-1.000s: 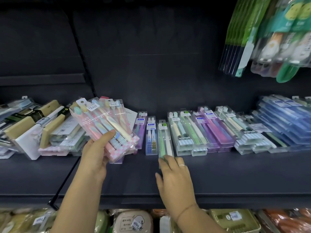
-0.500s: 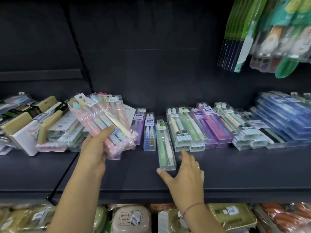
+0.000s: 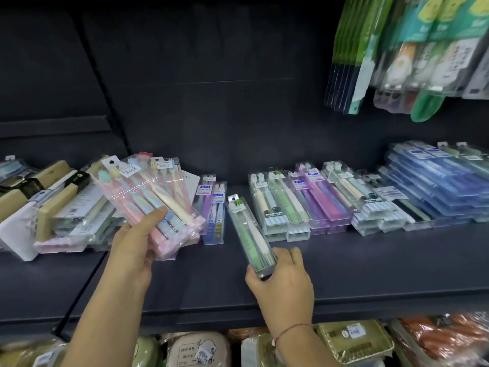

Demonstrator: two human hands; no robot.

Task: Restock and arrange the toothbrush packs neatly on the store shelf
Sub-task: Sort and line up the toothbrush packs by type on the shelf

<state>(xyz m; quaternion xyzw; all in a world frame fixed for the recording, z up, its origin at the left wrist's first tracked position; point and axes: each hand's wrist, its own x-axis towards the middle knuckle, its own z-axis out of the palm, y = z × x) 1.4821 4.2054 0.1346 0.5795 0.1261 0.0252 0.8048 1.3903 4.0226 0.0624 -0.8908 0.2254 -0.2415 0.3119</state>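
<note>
**Green pack gripped at the shelf front**

I am looking at a dark, matte store shelf (image 3: 370,271) backed by a dark panel (image 3: 211,102). The landmark is the slim clear green toothbrush pack (image 3: 246,226), lying flat on the shelf, its far end angled left. My right hand (image 3: 285,284) grasps its near end, fingers (image 3: 284,254) curled over one side and the thumb on the other.

Left of the green pack, my left hand (image 3: 132,250) is clenched round a fan of pink toothbrush packs (image 3: 156,205), held above the shelf. Just beyond them, beside the green pack's far end, stand purple and blue packs (image 3: 214,213). Further left is a loose heap of boxed goods (image 3: 53,197).

Right of the green pack, a row of clear packs (image 3: 304,205) lies side by side, then stacked blue packs (image 3: 436,186). Hanging packs (image 3: 410,49) are above and to the right.

A band of bare shelf runs from the green pack rightward, between the row and the front edge (image 3: 383,296). Below that edge sit wrapped goods (image 3: 198,348).
</note>
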